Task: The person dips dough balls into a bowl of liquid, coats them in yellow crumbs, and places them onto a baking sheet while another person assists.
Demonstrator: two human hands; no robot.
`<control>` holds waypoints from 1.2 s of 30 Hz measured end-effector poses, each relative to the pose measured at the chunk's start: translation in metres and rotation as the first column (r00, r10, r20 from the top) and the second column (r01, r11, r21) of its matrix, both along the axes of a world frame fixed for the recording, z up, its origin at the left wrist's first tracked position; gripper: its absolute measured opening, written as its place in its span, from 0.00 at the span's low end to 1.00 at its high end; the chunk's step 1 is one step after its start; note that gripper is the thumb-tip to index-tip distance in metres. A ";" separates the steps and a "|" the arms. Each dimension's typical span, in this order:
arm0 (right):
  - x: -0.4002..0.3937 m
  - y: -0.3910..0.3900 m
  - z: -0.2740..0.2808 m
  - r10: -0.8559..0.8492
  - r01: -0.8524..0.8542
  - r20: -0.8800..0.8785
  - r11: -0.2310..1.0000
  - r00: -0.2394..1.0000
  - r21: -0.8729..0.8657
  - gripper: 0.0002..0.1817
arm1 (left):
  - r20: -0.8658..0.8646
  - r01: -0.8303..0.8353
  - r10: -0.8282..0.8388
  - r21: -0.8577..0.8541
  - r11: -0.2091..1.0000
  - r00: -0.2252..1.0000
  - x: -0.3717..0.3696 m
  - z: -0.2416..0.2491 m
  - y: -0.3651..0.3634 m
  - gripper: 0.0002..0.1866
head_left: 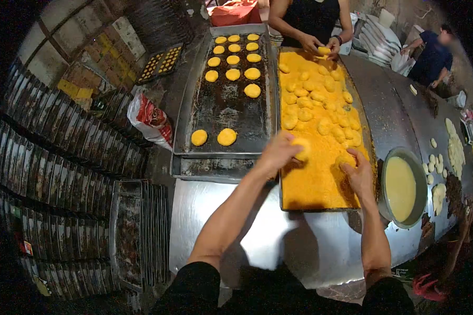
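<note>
Crumb tray (320,210), taken as reference for all positions, sits on the metal worktop (210,210) and carries a bed of yellow-orange crumbs (315,186). At its near left edge, the left hand (279,153) has its fingers closed on one coated dough round (301,149), blurred. Within its near right part, the right hand (360,170) has its fingers curled and partly open about what appears to be a second dough round (344,161); I cannot tell whether this is gripped or merely pressed.

Loose dough pieces (306,102) lie in the crumb tray's far half, many touching. Beyond its far end, a co-worker (315,21) handles another yellow piece (323,51). Left of it, a baking tray (226,110) bears flat rounds in columns at the far end and two near its front edge. Just right of it stands a bowl (422,191) of pale yellow liquid (402,189).

Assessment: the step in hand is judged to be coating and flattening. Pressure should be light and even, each round turned so both faces take crumbs, and excess shaken off above the crumb tray. Rounds should be spaced apart. The right forearm passes near the bowl and should clear its rim.
</note>
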State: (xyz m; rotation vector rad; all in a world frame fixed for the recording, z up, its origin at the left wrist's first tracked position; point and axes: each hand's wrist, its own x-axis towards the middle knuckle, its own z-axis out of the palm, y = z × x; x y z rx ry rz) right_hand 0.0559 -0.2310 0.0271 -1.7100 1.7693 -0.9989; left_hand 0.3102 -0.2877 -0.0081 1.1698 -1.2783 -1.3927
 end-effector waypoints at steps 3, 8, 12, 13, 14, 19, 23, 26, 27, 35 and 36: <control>0.013 -0.005 -0.002 -0.030 0.031 -0.053 0.999 0.998 0.022 0.24 | 0.164 -0.225 0.209 0.084 0.971 0.964 0.062 -0.016 -0.045 0.18; 0.076 -0.025 -0.002 0.171 -0.159 -0.037 0.962 0.985 0.222 0.21 | 0.605 -0.099 0.139 -0.100 0.990 0.784 0.104 -0.081 -0.104 0.17; 0.127 -0.069 0.000 0.304 -0.305 0.034 0.946 0.952 0.113 0.17 | 0.865 0.175 0.186 -0.296 0.939 0.465 0.105 -0.052 -0.082 0.27; 0.142 -0.085 0.002 0.353 -0.354 0.030 0.931 0.935 0.091 0.17 | 0.904 0.282 0.093 -0.226 0.932 0.417 0.102 -0.051 -0.068 0.31; 0.157 -0.101 0.004 0.401 -0.402 0.024 0.913 0.916 0.068 0.17 | 0.934 0.384 0.004 -0.151 0.911 0.357 0.100 -0.053 -0.054 0.34; 0.260 -0.203 -0.051 0.441 -0.440 0.071 0.897 0.894 -0.029 0.19 | 0.905 0.371 -0.241 0.102 0.923 0.350 0.104 -0.044 -0.054 0.42; 0.325 -0.244 -0.088 0.503 -0.497 0.063 0.863 0.862 -0.090 0.19 | 0.895 0.303 -0.160 0.029 0.953 0.417 0.101 -0.054 -0.049 0.37; 0.337 -0.250 -0.117 0.433 -0.675 -0.606 0.694 0.667 -0.248 0.24 | 0.917 0.353 -0.188 0.057 0.934 0.352 0.103 -0.063 -0.052 0.34; 0.341 -0.228 -0.100 0.485 -0.637 -0.633 0.771 0.604 -0.016 0.34 | 0.908 0.381 -0.247 0.107 0.918 0.339 0.104 -0.060 -0.052 0.33; 0.326 -0.275 -0.087 0.675 -0.720 -0.608 0.654 0.419 0.230 0.29 | 0.889 0.359 -0.185 0.026 0.933 0.418 0.101 -0.052 -0.048 0.39; 0.316 -0.304 -0.091 0.521 -0.824 -0.840 0.535 0.148 0.187 0.23 | 0.892 0.327 -0.206 0.070 0.943 0.403 0.103 -0.050 -0.050 0.41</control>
